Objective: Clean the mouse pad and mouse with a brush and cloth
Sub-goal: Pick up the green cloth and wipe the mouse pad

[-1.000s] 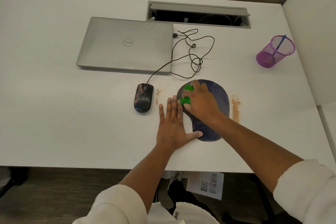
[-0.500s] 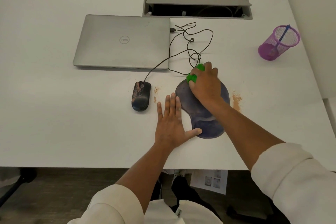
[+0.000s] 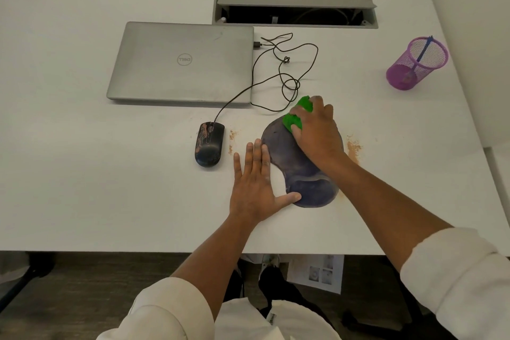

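A dark purple mouse pad (image 3: 284, 154) with a wrist rest lies near the desk's front. My right hand (image 3: 317, 130) presses a bunched green cloth (image 3: 296, 116) onto the pad's far edge. Flat on the desk, fingers spread, my left hand (image 3: 255, 188) rests beside the pad's left edge with its thumb touching the wrist rest. A black wired mouse (image 3: 209, 144), streaked with brownish dirt, sits left of the pad. No brush can be made out for certain.
Brown powder (image 3: 353, 148) lies right of the pad, and a smaller patch (image 3: 232, 141) between mouse and pad. A shut silver laptop (image 3: 182, 63) and the mouse cable (image 3: 281, 74) lie behind. A purple mesh cup (image 3: 416, 63) stands far right, an open cable tray (image 3: 295, 11) at the back.
My right hand slid the green cloth from the pad's left middle up to its far edge. My left hand stayed flat beside the pad.
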Action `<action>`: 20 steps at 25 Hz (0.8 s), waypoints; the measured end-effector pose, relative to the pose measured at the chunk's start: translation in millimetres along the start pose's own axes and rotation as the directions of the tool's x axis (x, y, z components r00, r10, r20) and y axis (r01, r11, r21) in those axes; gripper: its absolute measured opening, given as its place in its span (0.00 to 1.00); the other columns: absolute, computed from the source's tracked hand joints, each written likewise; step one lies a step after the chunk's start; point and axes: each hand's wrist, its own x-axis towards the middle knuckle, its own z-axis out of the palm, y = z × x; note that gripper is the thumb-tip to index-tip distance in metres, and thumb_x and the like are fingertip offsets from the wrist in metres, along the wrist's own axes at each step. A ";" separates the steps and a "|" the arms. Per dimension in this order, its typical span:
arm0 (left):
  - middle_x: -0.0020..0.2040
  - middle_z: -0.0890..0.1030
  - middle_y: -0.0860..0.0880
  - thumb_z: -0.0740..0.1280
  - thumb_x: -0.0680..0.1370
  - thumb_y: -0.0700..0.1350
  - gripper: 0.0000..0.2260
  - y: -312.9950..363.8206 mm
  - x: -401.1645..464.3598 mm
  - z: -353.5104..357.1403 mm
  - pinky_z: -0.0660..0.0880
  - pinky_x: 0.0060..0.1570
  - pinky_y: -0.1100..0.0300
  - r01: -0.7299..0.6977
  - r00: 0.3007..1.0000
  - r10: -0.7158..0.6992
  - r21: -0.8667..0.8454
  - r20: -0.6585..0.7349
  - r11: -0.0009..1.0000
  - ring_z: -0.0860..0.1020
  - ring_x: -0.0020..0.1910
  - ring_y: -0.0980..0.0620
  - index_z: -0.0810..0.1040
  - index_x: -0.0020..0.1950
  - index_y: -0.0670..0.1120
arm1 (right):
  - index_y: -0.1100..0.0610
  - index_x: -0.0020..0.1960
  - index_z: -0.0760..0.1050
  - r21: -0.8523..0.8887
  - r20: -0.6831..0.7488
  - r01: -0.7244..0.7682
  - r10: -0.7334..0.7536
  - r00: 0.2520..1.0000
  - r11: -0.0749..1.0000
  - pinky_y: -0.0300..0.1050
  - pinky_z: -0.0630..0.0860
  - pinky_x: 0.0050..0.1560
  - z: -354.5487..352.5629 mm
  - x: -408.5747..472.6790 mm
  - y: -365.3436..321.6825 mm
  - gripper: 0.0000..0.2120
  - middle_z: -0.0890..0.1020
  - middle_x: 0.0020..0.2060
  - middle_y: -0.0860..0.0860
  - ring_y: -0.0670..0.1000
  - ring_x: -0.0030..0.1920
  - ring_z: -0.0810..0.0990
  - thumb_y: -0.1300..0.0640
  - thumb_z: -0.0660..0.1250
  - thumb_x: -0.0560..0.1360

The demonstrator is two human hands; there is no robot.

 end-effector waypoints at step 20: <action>0.83 0.38 0.43 0.47 0.70 0.83 0.56 0.7 -0.7 -2.4 0.41 0.79 0.37 -0.026 1.000 0.026 0.023 -0.014 0.999 0.36 0.82 0.44 0.42 0.84 0.44 | 0.44 0.61 0.76 0.009 0.059 0.199 -0.200 0.978 0.980 0.48 0.80 0.45 20.0 -68.0 3.5 0.19 0.71 0.65 0.52 0.56 0.56 0.73 0.45 0.72 0.71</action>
